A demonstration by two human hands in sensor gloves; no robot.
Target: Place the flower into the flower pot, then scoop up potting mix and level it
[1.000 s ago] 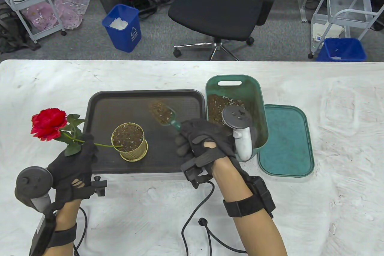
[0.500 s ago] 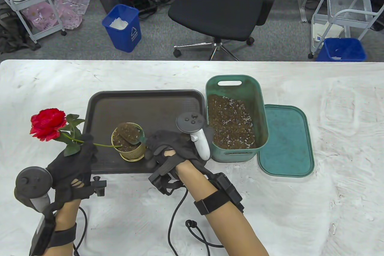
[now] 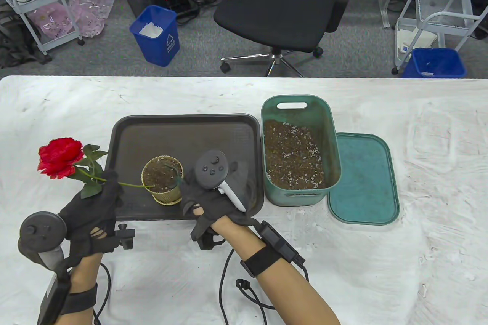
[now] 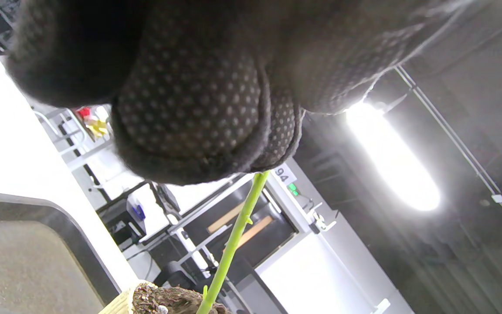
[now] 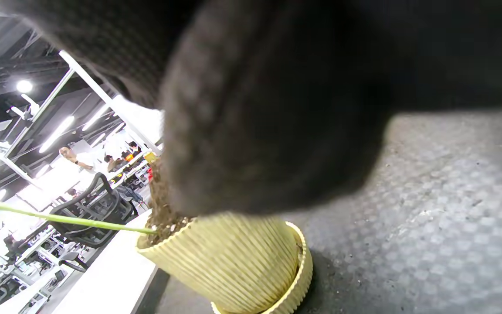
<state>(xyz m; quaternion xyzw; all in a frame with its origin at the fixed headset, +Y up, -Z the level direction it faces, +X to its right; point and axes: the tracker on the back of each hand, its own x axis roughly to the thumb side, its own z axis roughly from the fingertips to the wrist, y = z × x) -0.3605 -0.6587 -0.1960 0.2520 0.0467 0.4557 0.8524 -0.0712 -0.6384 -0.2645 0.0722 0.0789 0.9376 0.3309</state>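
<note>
Left hand [image 3: 93, 210] fingers pinching flower [image 3: 61, 157] stem, end sitting in flower pot [image 3: 164, 180]; right hand [image 3: 213, 199] gripping scoop [image 3: 176, 177] over pot.

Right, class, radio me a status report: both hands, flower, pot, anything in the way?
Left hand grips flower stem, foot in pot. Right hand tips scoop over pot. Nothing blocking.
</note>
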